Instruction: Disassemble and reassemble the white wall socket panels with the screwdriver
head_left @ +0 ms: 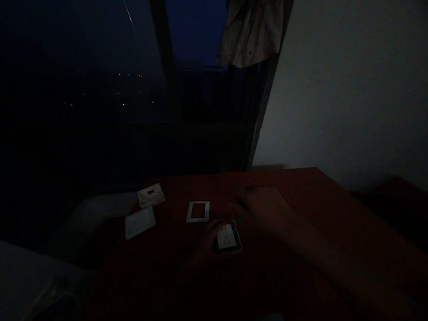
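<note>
The scene is very dark. My left hand (202,251) is closed around the left side of a wall socket (227,237), which has a white face with slots and a dark border. Above its upper right corner, my right hand (263,204) grips what looks like a screwdriver (238,218). Some green shows near its lower part, and the tip points down at the socket's edge; whether it touches is too dim to tell. A white square frame (205,212) lies flat on the table just beyond my left hand.
On the reddish-brown table (287,179), a white plate with a small rectangular hole (155,195) and another pale flat plate (140,222) lie at the left edge. Behind stand a dark window (209,104), a hanging cloth (251,35) and a pale wall (343,90).
</note>
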A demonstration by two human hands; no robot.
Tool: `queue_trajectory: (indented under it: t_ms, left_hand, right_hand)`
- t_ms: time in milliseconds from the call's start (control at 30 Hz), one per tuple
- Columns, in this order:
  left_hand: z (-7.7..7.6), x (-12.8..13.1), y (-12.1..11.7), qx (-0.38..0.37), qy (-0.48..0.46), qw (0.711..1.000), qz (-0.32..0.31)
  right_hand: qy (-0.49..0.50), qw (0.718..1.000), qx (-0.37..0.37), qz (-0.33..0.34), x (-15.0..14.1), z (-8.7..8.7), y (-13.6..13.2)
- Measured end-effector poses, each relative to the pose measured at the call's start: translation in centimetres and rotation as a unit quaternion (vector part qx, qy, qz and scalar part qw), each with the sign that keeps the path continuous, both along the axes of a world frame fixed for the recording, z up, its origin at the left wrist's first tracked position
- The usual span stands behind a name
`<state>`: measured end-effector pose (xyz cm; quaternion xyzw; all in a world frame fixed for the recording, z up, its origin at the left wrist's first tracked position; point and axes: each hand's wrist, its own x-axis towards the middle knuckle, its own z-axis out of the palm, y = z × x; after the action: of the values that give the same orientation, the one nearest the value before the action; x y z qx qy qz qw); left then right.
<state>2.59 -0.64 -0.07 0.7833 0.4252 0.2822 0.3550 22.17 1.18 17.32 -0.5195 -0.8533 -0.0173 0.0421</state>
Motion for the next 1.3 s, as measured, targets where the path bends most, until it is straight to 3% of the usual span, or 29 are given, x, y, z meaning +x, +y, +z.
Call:
queue_trajectory:
  t_ms: [100, 333, 500, 667, 800, 900, 1000, 1067, 1200, 1300]
  left_hand:
    - [-0.1, 0.0, 0.0, -0.006, 0.003, 1.000, 0.002]
    - [-0.8, -0.3, 0.2, 0.000, 0.005, 1.000, -0.010]
    - [-0.2, -0.1, 0.0, -0.005, -0.006, 1.000, -0.001]
    - [0.3, 0.1, 0.0, -0.004, -0.008, 1.000, -0.008]
    - [-0.3, 0.0, 0.1, 0.009, 0.004, 1.000, -0.002]
    - [-1.0, -0.2, 0.2, -0.003, 0.003, 1.000, 0.000]
    - [-1.3, -0.4, 0.3, 0.000, 0.007, 1.000, -0.003]
    - [-1.1, -0.4, 0.3, 0.005, 0.007, 1.000, -0.001]
    - [-0.3, -0.1, 0.1, 0.006, -0.002, 1.000, 0.000]
    - [0.3, 0.1, -0.1, 0.009, 0.002, 1.000, 0.003]
  right_hand:
    - [-0.001, 1.000, -0.005, -0.002, 0.3, -0.1, 0.3]
    - [0.078, 0.993, -0.064, 0.064, 1.2, 0.0, 0.3]
    - [0.124, 0.978, -0.116, 0.122, 1.3, 0.4, -0.3]
    - [0.011, 1.000, -0.022, 0.003, 0.8, 0.4, 0.2]
    - [-0.028, 0.999, -0.023, -0.034, 1.3, 0.3, 0.9]
    - [0.037, 0.997, -0.054, 0.027, 2.1, 0.2, 0.9]
    - [0.125, 0.978, -0.121, 0.115, 2.4, 0.3, 0.4]
    - [0.138, 0.974, -0.126, 0.131, 2.1, 0.4, 0.1]
    - [0.035, 0.999, -0.027, 0.028, 0.9, 0.5, -0.1]
    - [-0.011, 1.000, -0.010, -0.007, 0.7, 0.5, 0.0]
